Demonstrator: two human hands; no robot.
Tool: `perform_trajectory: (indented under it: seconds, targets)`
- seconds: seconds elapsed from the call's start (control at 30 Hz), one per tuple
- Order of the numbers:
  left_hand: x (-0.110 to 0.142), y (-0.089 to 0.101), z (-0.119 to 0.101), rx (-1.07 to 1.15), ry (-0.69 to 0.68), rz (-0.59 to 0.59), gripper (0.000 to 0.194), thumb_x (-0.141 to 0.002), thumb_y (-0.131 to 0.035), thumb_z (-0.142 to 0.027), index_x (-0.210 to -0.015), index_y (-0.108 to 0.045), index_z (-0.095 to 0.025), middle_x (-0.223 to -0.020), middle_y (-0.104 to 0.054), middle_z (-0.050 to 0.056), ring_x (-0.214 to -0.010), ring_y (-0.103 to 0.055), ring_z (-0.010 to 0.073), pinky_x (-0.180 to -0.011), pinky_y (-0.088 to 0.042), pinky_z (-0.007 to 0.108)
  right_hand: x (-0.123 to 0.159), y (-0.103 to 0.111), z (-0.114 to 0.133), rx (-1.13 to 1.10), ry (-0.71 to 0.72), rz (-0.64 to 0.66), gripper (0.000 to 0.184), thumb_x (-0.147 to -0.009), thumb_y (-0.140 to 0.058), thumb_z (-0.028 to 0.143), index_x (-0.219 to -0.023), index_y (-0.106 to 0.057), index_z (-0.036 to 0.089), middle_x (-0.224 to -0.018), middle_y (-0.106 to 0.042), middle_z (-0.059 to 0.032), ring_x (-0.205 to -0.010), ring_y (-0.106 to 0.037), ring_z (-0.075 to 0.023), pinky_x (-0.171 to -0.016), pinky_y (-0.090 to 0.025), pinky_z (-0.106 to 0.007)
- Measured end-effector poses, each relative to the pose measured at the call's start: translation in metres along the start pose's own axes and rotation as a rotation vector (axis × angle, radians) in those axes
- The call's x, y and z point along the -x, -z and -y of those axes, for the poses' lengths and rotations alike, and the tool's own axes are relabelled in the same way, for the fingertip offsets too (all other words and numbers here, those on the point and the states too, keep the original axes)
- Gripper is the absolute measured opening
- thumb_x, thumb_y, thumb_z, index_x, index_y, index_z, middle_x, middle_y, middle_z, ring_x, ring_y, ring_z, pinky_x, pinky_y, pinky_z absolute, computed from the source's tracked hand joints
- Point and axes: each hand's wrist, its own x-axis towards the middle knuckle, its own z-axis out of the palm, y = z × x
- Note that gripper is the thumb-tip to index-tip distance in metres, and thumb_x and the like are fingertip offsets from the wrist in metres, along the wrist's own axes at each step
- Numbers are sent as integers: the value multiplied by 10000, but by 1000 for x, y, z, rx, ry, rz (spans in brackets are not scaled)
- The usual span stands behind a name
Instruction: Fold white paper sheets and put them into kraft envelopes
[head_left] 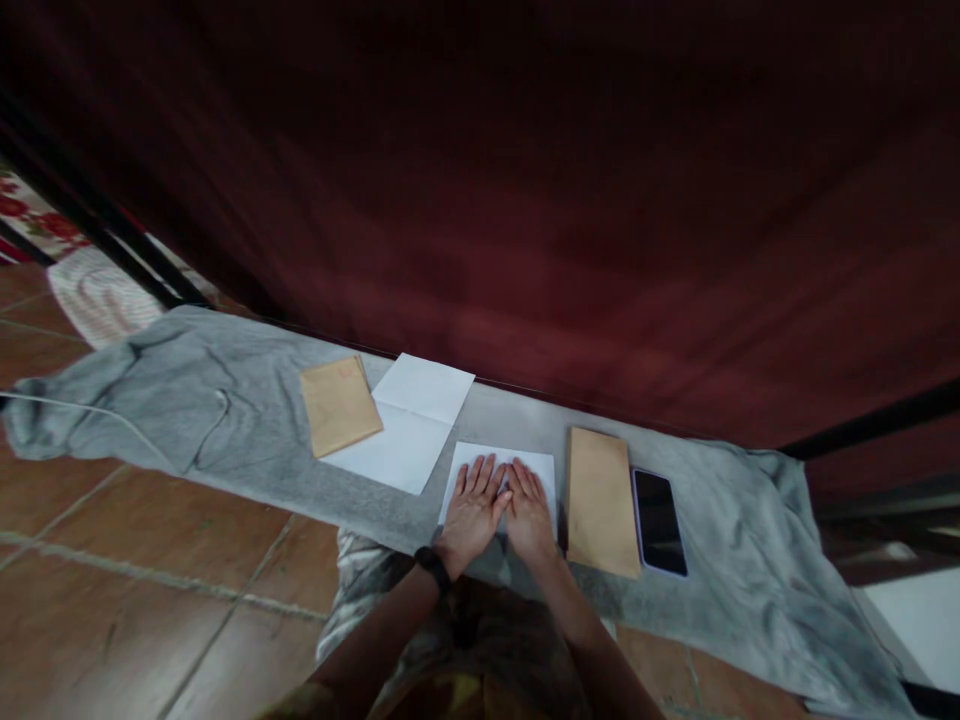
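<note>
My left hand [474, 508] lies flat on a white sheet of paper [480, 452], which looks folded. Beside it, my right hand [528, 510] presses flat on the same paper, the two thumbs close together. Both hands have their fingers stretched out and cover much of the sheet. Just to the right is a stack of brown envelopes [601, 505]. Left of my hands, a larger white sheet [409, 430] with a crease across it lies opened out. A smaller brown envelope [341, 405] overlaps that sheet's left edge.
A grey cloth [255, 430] covers the narrow bench. A smartphone [660, 522] with a dark screen lies right of the brown stack. A white cable [97, 408] crosses the cloth's left end. A dark red curtain [525, 250] hangs behind the bench; the tiled floor [150, 620] is below.
</note>
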Motion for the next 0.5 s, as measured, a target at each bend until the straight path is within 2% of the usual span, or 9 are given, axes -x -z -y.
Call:
perform_trajectory:
  seconds: [0.27, 0.4, 0.5]
  targets:
    - [-13, -6, 12, -28, -10, 8, 559, -993, -428, -452, -1516, -368, -263, -1597, -332, 54, -1503, -203, 288, -1219, -97, 577, -14, -1, -7, 197, -3, 20, 503, -1016, -303, 314, -1502, -397, 223, -1597, -313, -39, -1493, -222, -247, -1219, -130, -496]
    - [-21, -8, 13, -41, -22, 6, 561, -993, -438, -465, -1520, -352, -295, -1608, -309, 49, -1506, -188, 293, -1211, -68, 600, -16, -2, -8, 317, -31, -12, 525, -1019, -260, 294, -1530, -335, 203, -1609, -285, -71, -1487, -232, -259, -1203, -155, -514]
    - [-24, -9, 13, -40, -29, 10, 571, -997, -419, -498, -1517, -361, -273, -1615, -290, 70, -1506, -181, 307, -1205, -57, 615, -15, -4, -9, 379, -40, -53, 532, -1012, -272, 276, -1531, -330, 175, -1621, -241, -115, -1484, -232, -286, -1189, -185, -529]
